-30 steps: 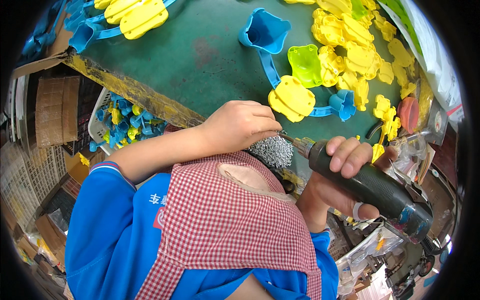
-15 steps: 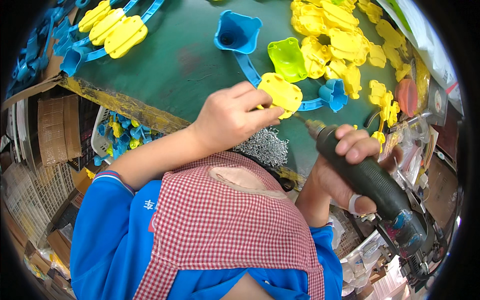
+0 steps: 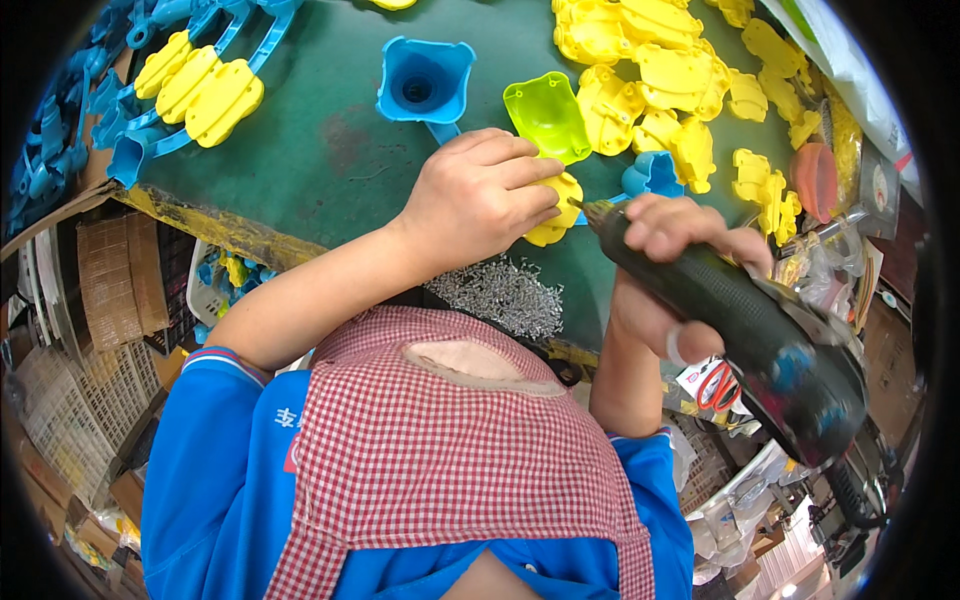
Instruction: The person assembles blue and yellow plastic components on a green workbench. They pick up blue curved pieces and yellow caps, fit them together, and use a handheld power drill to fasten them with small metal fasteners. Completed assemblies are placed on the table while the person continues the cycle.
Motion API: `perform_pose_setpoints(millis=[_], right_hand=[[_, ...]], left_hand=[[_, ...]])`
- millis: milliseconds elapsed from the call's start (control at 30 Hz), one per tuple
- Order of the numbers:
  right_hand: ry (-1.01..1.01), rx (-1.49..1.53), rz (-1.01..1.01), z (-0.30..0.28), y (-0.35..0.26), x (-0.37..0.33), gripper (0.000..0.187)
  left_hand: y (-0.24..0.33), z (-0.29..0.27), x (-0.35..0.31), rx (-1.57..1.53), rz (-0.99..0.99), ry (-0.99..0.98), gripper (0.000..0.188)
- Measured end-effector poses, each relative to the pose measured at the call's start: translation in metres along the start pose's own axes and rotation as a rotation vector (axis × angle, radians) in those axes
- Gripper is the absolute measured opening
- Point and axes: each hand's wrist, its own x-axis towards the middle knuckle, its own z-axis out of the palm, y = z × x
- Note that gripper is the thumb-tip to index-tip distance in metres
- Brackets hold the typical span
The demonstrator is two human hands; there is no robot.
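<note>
My left hand (image 3: pixel 485 195) bends its fingers over a yellow plastic piece (image 3: pixel 556 225) and grips it against the table. This piece joins a blue plastic arm with a flared blue cup (image 3: pixel 428 82) at the far end and a smaller blue cup (image 3: pixel 653 174) to its right. Wrapped round a black electric screwdriver (image 3: pixel 710 300), my right hand (image 3: pixel 680 265) holds it slanted, its tip at the yellow piece's right side. Whether the tip touches a screw is too small to tell. A green plastic shell (image 3: pixel 549 117) lies just behind the yellow piece.
A heap of small silver screws (image 3: pixel 505 297) lies near the table's front edge. Several yellow pieces (image 3: pixel 680 80) are piled at the far right, beside an orange-red cup (image 3: pixel 814 182). Joined blue-and-yellow parts (image 3: pixel 222 102) lie at the far left. The green table (image 3: pixel 310 170) has a worn yellow edge.
The screwdriver has moved left, its tip now over the yellow piece's right side. My left hand has shifted to cover more of that piece. The whole view has moved slightly.
</note>
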Motion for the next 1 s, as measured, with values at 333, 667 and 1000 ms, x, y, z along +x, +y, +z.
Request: perform_pose_setpoints(millis=[333, 667, 1000], right_hand=[[-0.123, 0.188, 0.107, -0.001, -0.034, 0.007, 0.097], [-0.138, 0.061, 0.089, 0.009, -0.043, -0.01, 0.097], [-0.192, -0.064, 0.086, -0.001, -0.018, -0.016, 0.091]], left_hand=[[0.011, -0.016, 0.005, 0.067, 0.055, -0.062, 0.016], [0.02, -0.017, -0.007, -0.095, -0.041, -0.094, 0.03], [0.001, -0.016, -0.013, 0.018, -0.028, -0.158, 0.041]])
